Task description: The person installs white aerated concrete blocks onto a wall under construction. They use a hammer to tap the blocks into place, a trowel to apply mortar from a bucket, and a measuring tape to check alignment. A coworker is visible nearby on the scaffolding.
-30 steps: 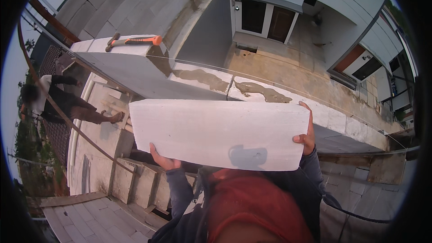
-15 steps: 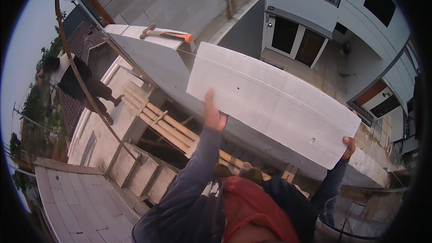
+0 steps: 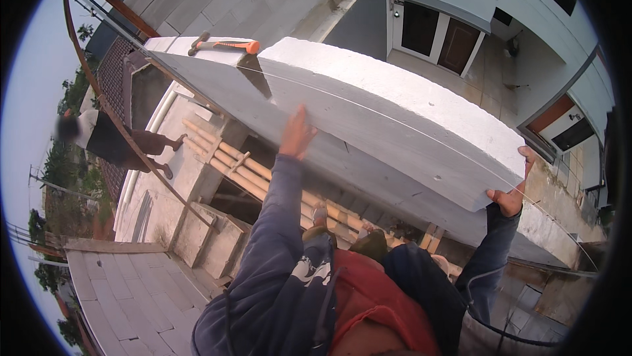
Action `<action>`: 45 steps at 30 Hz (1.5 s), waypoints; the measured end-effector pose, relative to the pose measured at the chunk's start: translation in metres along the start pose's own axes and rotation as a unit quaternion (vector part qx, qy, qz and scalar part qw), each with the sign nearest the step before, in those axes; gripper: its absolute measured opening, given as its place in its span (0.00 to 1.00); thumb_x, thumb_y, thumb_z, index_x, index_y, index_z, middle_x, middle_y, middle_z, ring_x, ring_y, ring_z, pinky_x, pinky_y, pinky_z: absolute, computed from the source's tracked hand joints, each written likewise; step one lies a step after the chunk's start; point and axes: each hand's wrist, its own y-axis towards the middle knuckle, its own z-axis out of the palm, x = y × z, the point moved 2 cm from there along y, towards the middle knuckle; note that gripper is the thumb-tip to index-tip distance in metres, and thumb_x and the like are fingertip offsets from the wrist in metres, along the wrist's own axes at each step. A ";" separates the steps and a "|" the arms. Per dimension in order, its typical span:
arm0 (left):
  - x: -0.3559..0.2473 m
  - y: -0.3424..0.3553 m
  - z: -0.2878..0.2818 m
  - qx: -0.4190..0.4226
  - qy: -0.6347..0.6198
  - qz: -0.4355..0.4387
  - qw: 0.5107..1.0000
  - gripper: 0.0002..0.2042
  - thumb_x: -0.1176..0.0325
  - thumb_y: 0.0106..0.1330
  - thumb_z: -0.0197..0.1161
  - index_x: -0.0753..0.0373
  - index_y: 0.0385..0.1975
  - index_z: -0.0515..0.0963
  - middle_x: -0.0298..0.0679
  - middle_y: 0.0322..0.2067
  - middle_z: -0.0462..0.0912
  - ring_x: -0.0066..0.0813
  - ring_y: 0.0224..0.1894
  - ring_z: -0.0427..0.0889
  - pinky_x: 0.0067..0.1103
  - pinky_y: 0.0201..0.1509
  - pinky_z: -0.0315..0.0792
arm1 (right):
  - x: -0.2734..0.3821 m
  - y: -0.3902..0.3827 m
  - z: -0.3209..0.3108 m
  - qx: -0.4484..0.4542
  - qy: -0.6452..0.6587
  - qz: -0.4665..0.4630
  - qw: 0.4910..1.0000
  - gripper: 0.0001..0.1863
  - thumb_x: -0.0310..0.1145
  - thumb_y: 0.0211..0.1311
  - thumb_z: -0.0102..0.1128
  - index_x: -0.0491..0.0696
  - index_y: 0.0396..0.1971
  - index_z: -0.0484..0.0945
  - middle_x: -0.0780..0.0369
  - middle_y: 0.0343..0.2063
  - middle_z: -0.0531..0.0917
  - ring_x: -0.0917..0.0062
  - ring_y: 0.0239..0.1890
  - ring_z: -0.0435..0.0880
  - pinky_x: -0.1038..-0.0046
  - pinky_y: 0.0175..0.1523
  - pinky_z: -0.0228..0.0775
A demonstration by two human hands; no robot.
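A long white lightweight wall block (image 3: 395, 145) stands on edge along the top of the grey block wall (image 3: 210, 86). My left hand (image 3: 298, 135) lies on its front face near the left end, fingers stretched out. With the thumb on the front and the fingers round the end, my right hand (image 3: 508, 199) grips the block's right end. A thin white string runs along the block's front. Left of the block, across a dark gap, a hammer (image 3: 224, 46) with a black and orange handle rests on the wall top.
Bamboo poles (image 3: 263, 185) cross a dark opening below me, with my feet near them. A person (image 3: 115, 138) is on a concrete ledge at the left. A thin brown rod (image 3: 105, 102) slants across the left side. Beyond the wall, a drop leads to a paved yard (image 3: 461, 96).
The block has tipped from leaning toward me to upright on the wall and shifted left. My left hand has gone from gripping its lower edge to lying flat on its face.
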 end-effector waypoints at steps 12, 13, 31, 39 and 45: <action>0.045 0.041 -0.059 -0.064 0.276 0.032 0.959 0.29 0.31 0.75 0.57 0.53 0.30 0.65 0.25 0.22 0.61 0.14 0.21 0.61 0.18 0.24 0.55 | -0.020 -0.007 -0.012 0.068 -0.105 0.039 0.991 0.53 0.23 0.30 0.72 0.58 0.63 0.57 0.62 0.57 0.62 0.68 0.63 0.66 0.66 0.69 0.59; 0.049 0.050 -0.082 -0.072 0.306 0.046 0.948 0.29 0.32 0.76 0.55 0.53 0.29 0.64 0.25 0.22 0.61 0.15 0.21 0.61 0.18 0.25 0.55 | -0.023 -0.007 -0.005 0.075 -0.086 0.036 0.993 0.52 0.22 0.31 0.72 0.58 0.63 0.57 0.61 0.57 0.61 0.68 0.63 0.67 0.66 0.69 0.59; -0.023 0.027 -0.055 -0.202 0.477 0.191 0.834 0.33 0.38 0.64 0.75 0.65 0.51 0.77 0.38 0.36 0.83 0.30 0.37 0.80 0.28 0.42 0.76 | -0.046 -0.033 0.015 0.040 -0.105 0.056 0.992 0.75 0.34 0.43 0.85 0.49 0.84 0.34 0.49 0.78 0.61 0.62 0.76 0.67 0.62 0.75 0.65; -0.031 0.030 -0.065 -0.197 0.482 0.279 0.807 0.33 0.51 0.58 0.83 0.69 0.57 0.83 0.44 0.47 0.87 0.36 0.43 0.83 0.31 0.49 0.78 | -0.177 -0.104 -0.019 -0.170 -0.051 0.045 0.983 0.57 0.53 0.48 0.90 0.36 0.69 0.67 0.55 0.62 0.78 0.65 0.63 0.78 0.64 0.68 0.70; -0.027 0.031 -0.072 -0.244 0.421 0.244 0.839 0.30 0.55 0.56 0.86 0.67 0.48 0.78 0.41 0.39 0.83 0.32 0.39 0.80 0.29 0.47 0.77 | -0.201 -0.114 -0.034 -0.170 -0.107 0.071 0.977 0.53 0.58 0.50 0.88 0.37 0.66 0.71 0.57 0.59 0.80 0.67 0.61 0.79 0.64 0.67 0.70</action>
